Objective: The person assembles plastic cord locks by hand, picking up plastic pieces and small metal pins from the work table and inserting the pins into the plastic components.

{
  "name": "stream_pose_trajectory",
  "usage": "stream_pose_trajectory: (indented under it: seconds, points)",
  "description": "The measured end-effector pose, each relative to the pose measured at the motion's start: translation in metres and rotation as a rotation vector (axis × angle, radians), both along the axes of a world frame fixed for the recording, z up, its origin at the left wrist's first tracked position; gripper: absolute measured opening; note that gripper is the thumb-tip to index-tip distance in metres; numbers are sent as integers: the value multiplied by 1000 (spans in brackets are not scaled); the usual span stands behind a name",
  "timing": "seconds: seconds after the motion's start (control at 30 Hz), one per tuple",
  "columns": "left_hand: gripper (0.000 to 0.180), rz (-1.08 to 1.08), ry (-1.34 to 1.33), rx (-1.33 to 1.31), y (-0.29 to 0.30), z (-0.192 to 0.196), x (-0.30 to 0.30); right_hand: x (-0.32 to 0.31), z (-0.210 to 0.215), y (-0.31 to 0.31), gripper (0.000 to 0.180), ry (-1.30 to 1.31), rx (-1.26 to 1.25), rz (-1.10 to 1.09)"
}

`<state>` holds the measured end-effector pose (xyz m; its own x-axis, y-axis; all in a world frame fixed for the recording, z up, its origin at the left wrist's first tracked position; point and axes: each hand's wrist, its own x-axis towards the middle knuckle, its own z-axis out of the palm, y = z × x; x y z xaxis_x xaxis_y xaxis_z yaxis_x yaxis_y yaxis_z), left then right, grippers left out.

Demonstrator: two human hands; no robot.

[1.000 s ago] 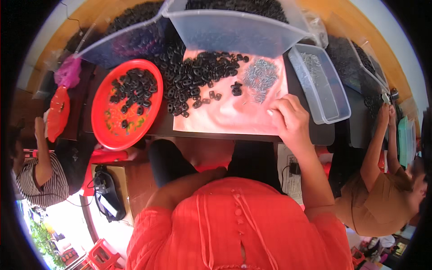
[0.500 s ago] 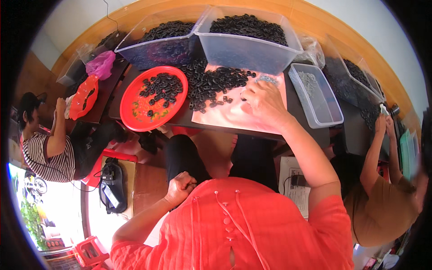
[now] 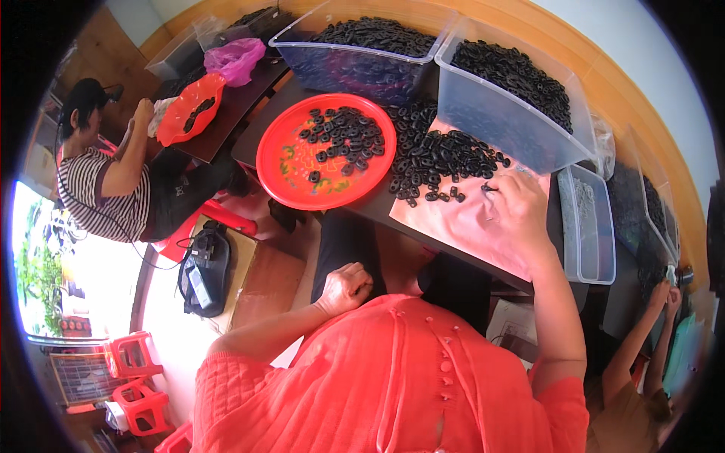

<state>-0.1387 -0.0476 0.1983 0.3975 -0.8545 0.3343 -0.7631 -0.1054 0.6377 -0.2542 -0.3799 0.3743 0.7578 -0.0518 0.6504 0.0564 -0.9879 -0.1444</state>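
My right hand (image 3: 519, 211) is over the pink sheet (image 3: 430, 219) on the table, fingers pinched on a small black oval piece (image 3: 488, 188). Just left of it lies a spread pile of similar black pieces (image 3: 445, 158), each with small holes. A round red tray (image 3: 276, 162) with a floral pattern carries more of these pieces on its right side. In my lap my left hand (image 3: 346, 289) rests with curled fingers, and whatever it may hold is hidden.
Two clear bins (image 3: 521, 136) full of black pieces stand along the back. A clear tray of small grey parts (image 3: 593, 253) sits right of the sheet. One person (image 3: 106, 170) works at left by a red scalloped dish (image 3: 177, 124); another person's hands (image 3: 664, 294) show at right.
The whole view has swung, so the table and bins appear further right and tilted. My right hand stays over the pink sheet, its pinched black piece now clearer. My left hand remains in my lap.
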Motion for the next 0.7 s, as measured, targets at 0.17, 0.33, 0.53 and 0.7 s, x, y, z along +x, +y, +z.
stream_pose_trajectory:
  seconds: [0.17, 0.33, 0.53, 0.7]
  points:
    - [6, -100, 410, 14, -28, 6, 1, -15, 18, 9, 11, 11, 305, 75]
    - [14, -146, 1038, 151, -57, 136, -2, -30, 24, 43, 13, 81, 529, 157]
    - [27, -210, 1493, -90, -91, 181, 14, -12, 24, 74, 17, 40, 443, 330]
    - [23, -227, 1647, -138, -96, 168, 13, -3, 24, 78, 20, 60, 519, 359]
